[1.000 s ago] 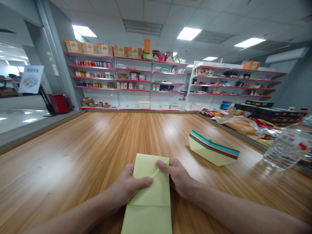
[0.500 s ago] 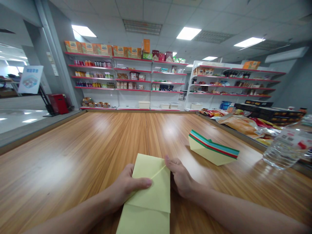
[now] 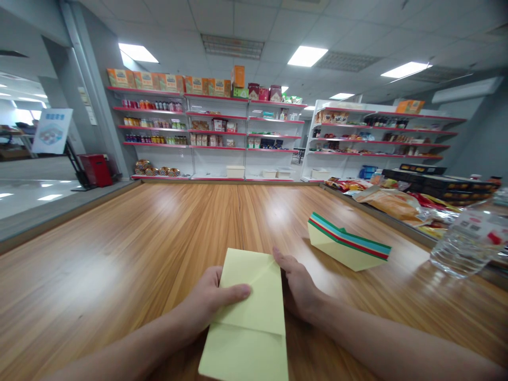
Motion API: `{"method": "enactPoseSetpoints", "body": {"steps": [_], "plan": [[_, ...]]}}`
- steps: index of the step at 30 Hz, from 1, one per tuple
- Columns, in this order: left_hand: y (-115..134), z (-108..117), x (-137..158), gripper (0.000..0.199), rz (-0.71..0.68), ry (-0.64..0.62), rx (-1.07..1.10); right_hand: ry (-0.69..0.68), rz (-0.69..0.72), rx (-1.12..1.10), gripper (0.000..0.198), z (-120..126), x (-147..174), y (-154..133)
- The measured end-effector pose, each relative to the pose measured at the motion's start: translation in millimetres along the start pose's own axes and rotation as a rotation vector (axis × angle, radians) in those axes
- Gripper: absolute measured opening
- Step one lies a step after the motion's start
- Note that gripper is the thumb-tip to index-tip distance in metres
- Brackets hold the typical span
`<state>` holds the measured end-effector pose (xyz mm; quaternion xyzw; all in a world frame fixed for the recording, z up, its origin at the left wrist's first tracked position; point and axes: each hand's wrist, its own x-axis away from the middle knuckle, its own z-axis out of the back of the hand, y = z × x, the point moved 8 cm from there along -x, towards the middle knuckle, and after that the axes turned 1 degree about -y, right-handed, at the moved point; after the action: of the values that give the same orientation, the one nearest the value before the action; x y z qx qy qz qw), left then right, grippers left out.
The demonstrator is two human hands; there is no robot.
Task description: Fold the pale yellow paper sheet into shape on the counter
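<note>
A folded sheet of pale yellow paper (image 3: 254,317) is held up in front of me, with a crossways flap edge low down and a slanting crease near its top right. My left hand (image 3: 212,301) grips its left edge, thumb pressed flat on the front and fingers hidden behind. At the upper right edge my right hand (image 3: 297,286) closes on the paper, its fingers mostly out of sight. To the right stands a folded paper boat (image 3: 347,246), pale yellow with green, blue and red stripes along the top, apart from both hands.
The wooden table (image 3: 159,238) spreads out beneath. At right are a clear plastic bottle (image 3: 462,243), snack packets (image 3: 391,203) and black boxes (image 3: 440,182). Beyond the table stand stocked shelves (image 3: 216,124), and a red bin (image 3: 96,170) at left.
The folded paper has shifted slightly right and up, so more of its lower end shows. Both hands keep their hold, the right thumb slightly higher. The boat stays put.
</note>
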<state>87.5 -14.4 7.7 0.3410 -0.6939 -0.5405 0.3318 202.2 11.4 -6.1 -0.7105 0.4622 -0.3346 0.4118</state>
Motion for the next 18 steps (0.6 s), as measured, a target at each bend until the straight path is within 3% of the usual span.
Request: {"method": "enactPoseSetpoints", "body": {"steps": [3,6,12,15,18], "plan": [[3.8,8.0,-1.7,0.034,-0.09,0.141,-0.135,0.012,0.013,-0.032,0.053,-0.7,0.1,-4.4],[6.2,15.0,-1.5,0.035,-0.14,0.233,-0.181,0.011,0.111,0.036,0.051,0.5,0.6,-10.7],[15.9,29.3,3.2,0.043,-0.203,0.411,-0.23,-0.276,0.173,0.366,0.041,-25.2,7.5,-8.1],[29.0,32.6,9.1,0.057,-0.294,0.524,-0.501,-0.255,0.167,0.391,0.041,-25.3,7.5,-7.4],[58.4,25.1,29.7,0.054,-0.633,0.767,-0.99,-0.209,0.159,0.398,0.041,-22.0,5.9,-6.7]]}}
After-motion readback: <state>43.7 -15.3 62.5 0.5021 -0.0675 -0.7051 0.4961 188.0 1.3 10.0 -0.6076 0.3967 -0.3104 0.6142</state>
